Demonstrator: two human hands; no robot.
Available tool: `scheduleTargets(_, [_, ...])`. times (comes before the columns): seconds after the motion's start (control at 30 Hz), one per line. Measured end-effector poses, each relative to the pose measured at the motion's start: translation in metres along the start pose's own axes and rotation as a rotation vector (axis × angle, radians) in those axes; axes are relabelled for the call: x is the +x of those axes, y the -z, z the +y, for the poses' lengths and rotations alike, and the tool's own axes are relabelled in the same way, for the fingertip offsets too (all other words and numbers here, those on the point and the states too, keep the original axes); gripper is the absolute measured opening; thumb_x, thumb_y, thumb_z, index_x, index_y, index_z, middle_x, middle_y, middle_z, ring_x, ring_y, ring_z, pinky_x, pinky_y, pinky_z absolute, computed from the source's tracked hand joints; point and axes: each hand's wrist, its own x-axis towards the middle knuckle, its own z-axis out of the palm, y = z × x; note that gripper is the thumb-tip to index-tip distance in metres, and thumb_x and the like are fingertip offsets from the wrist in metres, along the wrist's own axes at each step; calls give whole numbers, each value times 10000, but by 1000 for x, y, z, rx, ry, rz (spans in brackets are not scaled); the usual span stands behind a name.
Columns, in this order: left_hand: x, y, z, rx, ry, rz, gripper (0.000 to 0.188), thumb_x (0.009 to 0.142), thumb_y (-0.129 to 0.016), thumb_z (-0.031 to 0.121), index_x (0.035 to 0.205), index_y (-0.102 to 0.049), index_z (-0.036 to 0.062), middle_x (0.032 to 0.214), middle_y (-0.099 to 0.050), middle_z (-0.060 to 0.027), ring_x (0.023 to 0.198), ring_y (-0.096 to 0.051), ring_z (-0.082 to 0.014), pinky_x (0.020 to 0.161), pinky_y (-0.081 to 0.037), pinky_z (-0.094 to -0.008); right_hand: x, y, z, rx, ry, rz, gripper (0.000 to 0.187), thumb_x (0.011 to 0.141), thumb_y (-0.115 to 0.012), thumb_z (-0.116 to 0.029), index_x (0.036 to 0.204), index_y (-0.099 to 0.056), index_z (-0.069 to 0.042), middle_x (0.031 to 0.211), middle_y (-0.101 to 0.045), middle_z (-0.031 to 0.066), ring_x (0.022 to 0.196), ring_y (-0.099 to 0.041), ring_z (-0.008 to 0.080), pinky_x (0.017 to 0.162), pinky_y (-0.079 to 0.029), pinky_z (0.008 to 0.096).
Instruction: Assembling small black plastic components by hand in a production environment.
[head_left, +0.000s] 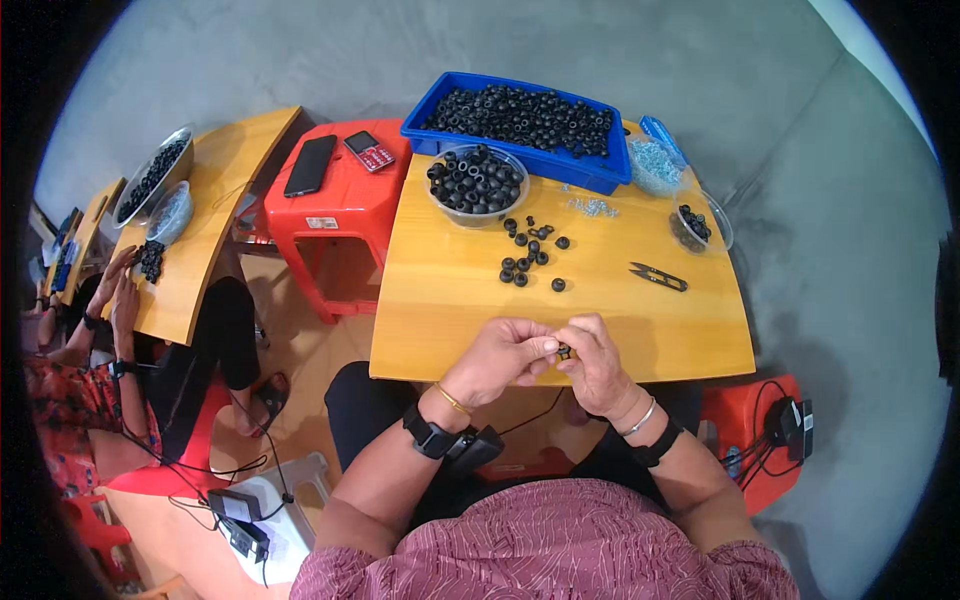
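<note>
Over the table's near edge, my left hand and my right hand meet, thumbs and fingertips pinched together. Between them is a small black round part, mostly covered by the fingers. Several loose black round parts like beads or caps lie just beyond my hands. To their right rests a pair of black thread snips. A clear bowl of larger black hollow pieces stands at the table's left, in front of a blue tray full of small black parts.
Small silvery pieces lie near a tub of them. A clear cup holds black parts at right. Two phones sit on a red stool. A co-worker's hands are at another table. Cables hang at lower right.
</note>
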Motion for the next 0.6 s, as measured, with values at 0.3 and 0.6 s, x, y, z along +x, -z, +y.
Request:
scheduleTargets(0.3, [-2,4,0,153,-37,-9,148,820,-564,139,838,-582,-7,596,-506,-1,470,-391,-46,400,-298,-174,1,-6,-1,-56,51,28,298,747,-581,-138,1003,-480,-21,910,-437,147,814,-462,300,745,-390,359])
scheduleTargets(0.6, [1,-6,-14,653,-264,219,90,759,-590,44,819,-610,-21,589,-554,-35,494,-477,-73,455,-391,-216,-6,-11,11,-196,-26,15,253,642,-650,-120,679,-409,-52,697,-434,103,690,-420,287,666,-327,378])
